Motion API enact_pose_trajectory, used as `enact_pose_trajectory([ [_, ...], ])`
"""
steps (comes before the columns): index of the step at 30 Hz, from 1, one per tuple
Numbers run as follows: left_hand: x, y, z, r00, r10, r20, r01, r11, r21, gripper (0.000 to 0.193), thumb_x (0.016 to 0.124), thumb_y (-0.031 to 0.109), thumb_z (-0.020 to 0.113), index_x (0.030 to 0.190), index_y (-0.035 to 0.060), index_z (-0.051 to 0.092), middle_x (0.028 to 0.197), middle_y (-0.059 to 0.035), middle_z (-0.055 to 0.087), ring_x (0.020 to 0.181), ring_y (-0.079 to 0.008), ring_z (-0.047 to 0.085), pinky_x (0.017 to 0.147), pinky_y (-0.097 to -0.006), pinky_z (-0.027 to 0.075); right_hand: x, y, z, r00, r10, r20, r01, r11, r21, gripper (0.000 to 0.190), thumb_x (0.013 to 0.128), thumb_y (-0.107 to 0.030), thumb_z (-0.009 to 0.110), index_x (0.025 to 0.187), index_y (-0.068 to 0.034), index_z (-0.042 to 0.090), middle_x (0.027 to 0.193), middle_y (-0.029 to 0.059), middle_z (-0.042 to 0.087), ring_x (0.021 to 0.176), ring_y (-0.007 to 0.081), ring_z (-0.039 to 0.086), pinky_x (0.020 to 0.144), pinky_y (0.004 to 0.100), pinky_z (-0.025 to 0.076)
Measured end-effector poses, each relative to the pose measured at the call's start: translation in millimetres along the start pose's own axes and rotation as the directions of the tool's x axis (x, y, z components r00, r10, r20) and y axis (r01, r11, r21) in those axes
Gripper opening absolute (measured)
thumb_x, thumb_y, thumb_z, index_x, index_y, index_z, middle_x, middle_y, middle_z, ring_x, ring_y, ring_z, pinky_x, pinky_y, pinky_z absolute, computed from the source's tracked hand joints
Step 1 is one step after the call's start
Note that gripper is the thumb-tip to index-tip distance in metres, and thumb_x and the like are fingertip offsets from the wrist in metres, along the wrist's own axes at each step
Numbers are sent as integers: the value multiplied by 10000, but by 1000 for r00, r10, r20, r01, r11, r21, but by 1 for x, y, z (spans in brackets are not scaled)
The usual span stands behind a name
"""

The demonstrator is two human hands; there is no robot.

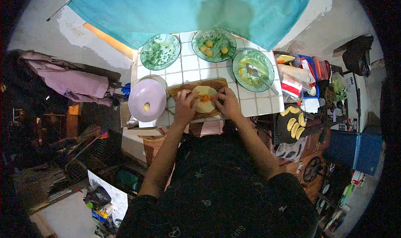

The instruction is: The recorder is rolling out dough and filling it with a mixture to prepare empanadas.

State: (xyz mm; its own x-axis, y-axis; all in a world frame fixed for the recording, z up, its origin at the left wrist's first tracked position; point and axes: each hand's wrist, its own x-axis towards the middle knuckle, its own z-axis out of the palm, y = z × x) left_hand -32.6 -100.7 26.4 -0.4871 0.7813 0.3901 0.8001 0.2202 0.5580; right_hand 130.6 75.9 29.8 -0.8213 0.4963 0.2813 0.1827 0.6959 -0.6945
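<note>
A flattened round of dough [205, 108] lies on a wooden board [181, 88], with a small heap of orange filling [204, 98] at its middle. My left hand [187, 105] is at the round's left edge, fingers bent close to the filling. On the opposite side my right hand [227, 102] has its fingertips at the dough's right edge. Whether either hand pinches the dough is hard to tell. Left of the board, a lilac plate [147, 90] holds one small dough ball [146, 107].
Behind the board are a green patterned plate [160, 51], another with several dough balls [214, 37], and a third [266, 61] with a spoon [264, 81]. Several folded half-moon pastries [291, 123] lie on a dark round pan at right, below a blue basket [313, 95] and packages.
</note>
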Motion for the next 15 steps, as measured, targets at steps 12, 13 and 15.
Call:
enact_pose_trajectory([
  [12, -14, -5, -13, 992, -22, 123, 15, 998, 58, 428, 934, 191, 701, 1361, 167, 689, 1131, -153, 557, 1072, -359, 529, 965, -481, 452, 1, 4, 1, 996, 50, 77, -52, 998, 20, 233, 863, -173, 782, 1066, -61, 759, 1087, 179, 619, 1069, 384, 598, 928, 487, 502],
  [13, -14, -6, -14, 995, 2, 103, -5, 1000, 29, 413, 923, 190, 717, 1329, 116, 693, 1151, -154, 555, 1109, -359, 526, 987, -475, 449, 0, 3, 2, 995, 49, 85, -50, 999, 14, 239, 867, -178, 779, 1081, -73, 762, 1083, 177, 620, 1067, 385, 598, 931, 487, 502],
  [15, -9, 2, -19, 996, 24, 83, -24, 1000, -4, 406, 912, 190, 732, 1297, 64, 696, 1171, -154, 552, 1145, -359, 523, 1009, -470, 446, 0, 3, -1, 994, 51, 95, -52, 999, 5, 245, 872, -183, 776, 1096, -86, 765, 1078, 175, 620, 1064, 386, 598, 933, 487, 502],
])
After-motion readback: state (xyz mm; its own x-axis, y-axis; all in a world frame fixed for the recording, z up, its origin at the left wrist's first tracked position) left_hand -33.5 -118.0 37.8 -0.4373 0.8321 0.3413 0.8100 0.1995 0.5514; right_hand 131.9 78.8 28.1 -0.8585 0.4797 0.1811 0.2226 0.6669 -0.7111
